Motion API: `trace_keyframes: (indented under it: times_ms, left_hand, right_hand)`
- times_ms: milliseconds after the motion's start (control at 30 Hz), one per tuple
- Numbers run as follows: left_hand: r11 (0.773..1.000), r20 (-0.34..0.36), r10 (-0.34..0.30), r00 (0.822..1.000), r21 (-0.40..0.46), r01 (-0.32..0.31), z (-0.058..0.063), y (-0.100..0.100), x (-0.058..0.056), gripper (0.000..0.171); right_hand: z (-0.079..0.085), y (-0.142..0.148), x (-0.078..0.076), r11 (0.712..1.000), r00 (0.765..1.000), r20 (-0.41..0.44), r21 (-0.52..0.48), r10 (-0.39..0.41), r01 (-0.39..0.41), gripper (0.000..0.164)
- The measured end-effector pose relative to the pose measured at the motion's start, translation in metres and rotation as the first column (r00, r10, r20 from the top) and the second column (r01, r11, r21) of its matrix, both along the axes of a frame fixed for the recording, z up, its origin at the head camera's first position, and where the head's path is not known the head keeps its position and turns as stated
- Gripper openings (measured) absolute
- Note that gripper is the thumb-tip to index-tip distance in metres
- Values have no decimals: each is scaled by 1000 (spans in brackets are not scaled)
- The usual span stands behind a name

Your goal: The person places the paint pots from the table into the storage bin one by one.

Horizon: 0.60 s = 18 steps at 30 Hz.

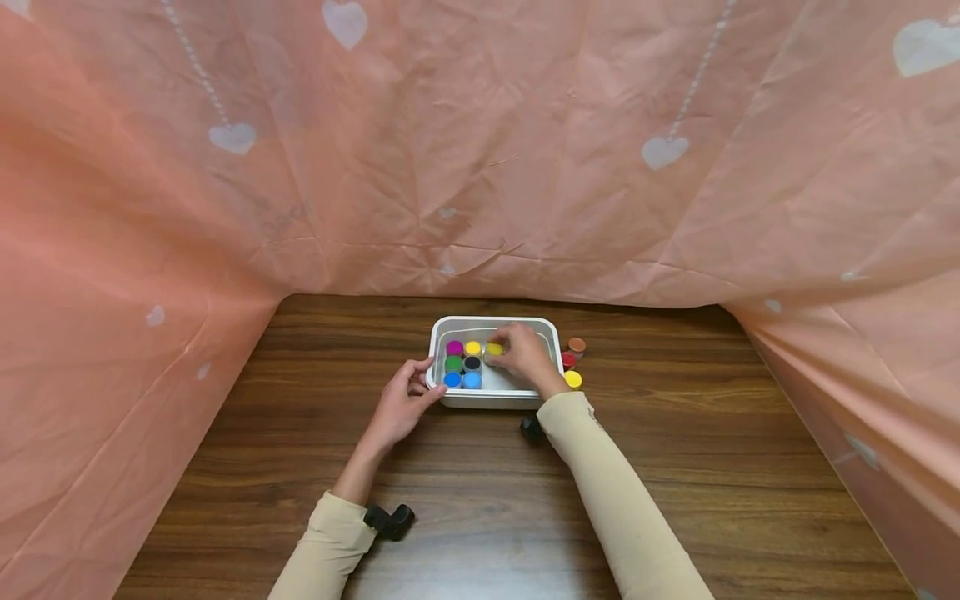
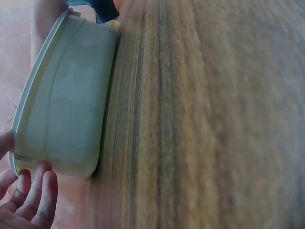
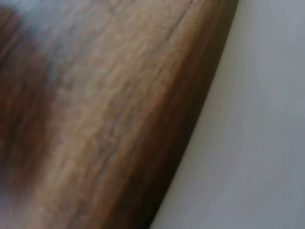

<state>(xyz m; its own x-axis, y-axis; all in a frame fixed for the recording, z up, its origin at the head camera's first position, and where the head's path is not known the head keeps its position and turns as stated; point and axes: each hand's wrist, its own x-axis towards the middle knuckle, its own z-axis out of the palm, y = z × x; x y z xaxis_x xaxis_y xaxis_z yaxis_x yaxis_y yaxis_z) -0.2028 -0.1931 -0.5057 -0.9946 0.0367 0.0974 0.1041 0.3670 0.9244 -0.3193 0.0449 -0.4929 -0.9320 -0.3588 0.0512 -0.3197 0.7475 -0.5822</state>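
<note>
A white plastic tub (image 1: 489, 401) stands on the table. My left hand (image 1: 397, 407) grips its near left corner, thumb at the rim and fingers (image 2: 46, 191) against the outer wall. Inside the tub, my right hand (image 1: 525, 357) pinches a small paint pot with a yellow lid (image 1: 494, 349). Left of it stand a purple-lidded pot (image 1: 454, 347), another yellow one (image 1: 472, 347), a green one (image 1: 453, 364), a black one (image 1: 472, 364), a blue one (image 1: 452, 380) and a light blue one (image 1: 472, 381). The right wrist view shows only the tub wall (image 3: 248, 143) and table.
Beside the tub's right wall are an orange-brown pot (image 1: 577, 345), a red pot (image 1: 568, 361) and a yellow pot (image 1: 573, 380), close to my right wrist. The brown wooden table (image 1: 465, 508) is bordered by a pink curtain (image 1: 480, 167) with white hearts.
</note>
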Motion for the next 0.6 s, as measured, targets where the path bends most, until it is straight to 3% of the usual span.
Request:
trace_keyframes:
  times_ms: [600]
  left_hand:
    - [1000, 2, 6, 1000, 15, -6, 1, 1, 0, 52]
  right_hand:
    - [-2, 1, -1, 1000, 1000, -5, 13, 28, -28, 31]
